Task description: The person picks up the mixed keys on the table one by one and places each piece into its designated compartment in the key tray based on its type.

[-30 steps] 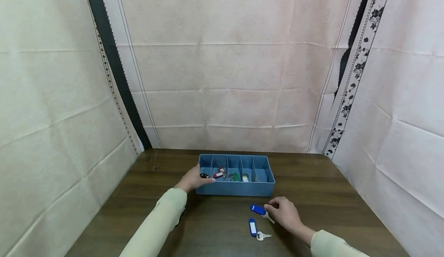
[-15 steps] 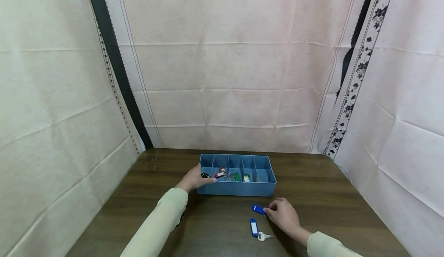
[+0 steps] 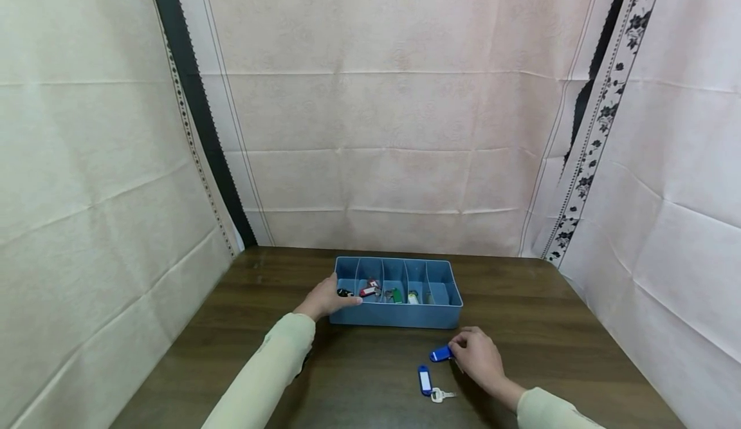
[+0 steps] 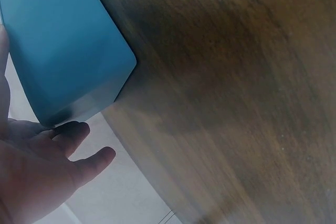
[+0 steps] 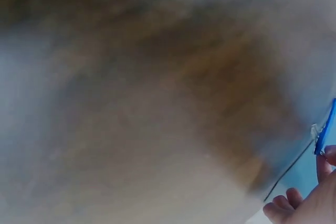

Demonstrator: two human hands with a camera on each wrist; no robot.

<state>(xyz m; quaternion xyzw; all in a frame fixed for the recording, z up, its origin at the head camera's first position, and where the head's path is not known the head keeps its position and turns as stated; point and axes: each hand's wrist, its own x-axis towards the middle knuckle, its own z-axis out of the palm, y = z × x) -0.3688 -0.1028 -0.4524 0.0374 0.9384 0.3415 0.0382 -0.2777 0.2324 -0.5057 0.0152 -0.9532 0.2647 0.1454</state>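
Observation:
A blue compartment box (image 3: 396, 315) stands on the table. My left hand (image 3: 324, 298) grips its front left corner, the thumb over the front rim. In the left wrist view, fingers (image 4: 97, 163) lie at the box's end wall (image 4: 68, 51), some straight. In front of the box my right hand (image 3: 477, 355) pinches a blue key tag (image 3: 441, 354) near its ring end. In the right wrist view that tag (image 5: 326, 127) stands out from the fingertips; its key is mostly hidden. A second blue key tag (image 3: 425, 381) lies on the table with a silver key (image 3: 442, 395).
Inside the box lie a black item (image 3: 344, 292), red key tags (image 3: 368, 291), a green tag (image 3: 397, 296) and a pale yellowish tag (image 3: 413, 298), in separate compartments. The brown wooden table (image 3: 370, 377) is walled by pale cloth (image 3: 376, 127) at the back and sides.
My right hand has taken hold of the upper blue key tag, which has turned and shifted slightly right; its key has gone from sight. The left hand stays on the box.

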